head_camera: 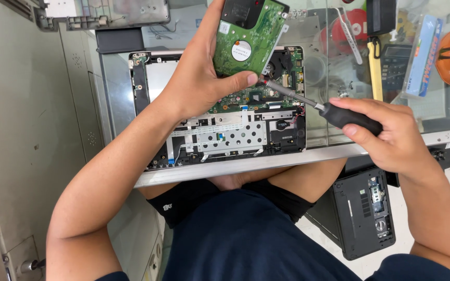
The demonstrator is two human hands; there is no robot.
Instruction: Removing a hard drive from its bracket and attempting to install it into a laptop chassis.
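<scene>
**Inspector A:** Item under inspection: the hard drive (248, 34), green circuit side facing the camera, held up over the opened laptop (220, 112) that lies on the glass counter (371, 140). The left hand (199, 78) is wrapped around the drive's lower left corner, thumb pressed across its bottom edge, fingers behind it.

**Inspector B:** And the other hand?

**Inspector A:** The right hand (391, 138) is closed firmly around the black handle of a screwdriver (313, 104). The shaft runs up and left; the tip sits at the drive's lower right edge, just beside the left thumb.

**Inspector B:** Handling assessment?

**Inspector A:** I judge it rigid and compact, with some heft for its size, probably a metal body under the board. The exposed board is the fragile side (chips and solder points face outward), so it is best taken by the side edges or corners, not by the flat green face. The present one-handed corner grip looks adequate, though pressure from the screwdriver tip could twist the drive in the palm.

**Inspector B:** Surroundings?

**Inspector A:** A second, dark laptop (363, 211) lies below the counter by the person's knee.
</scene>
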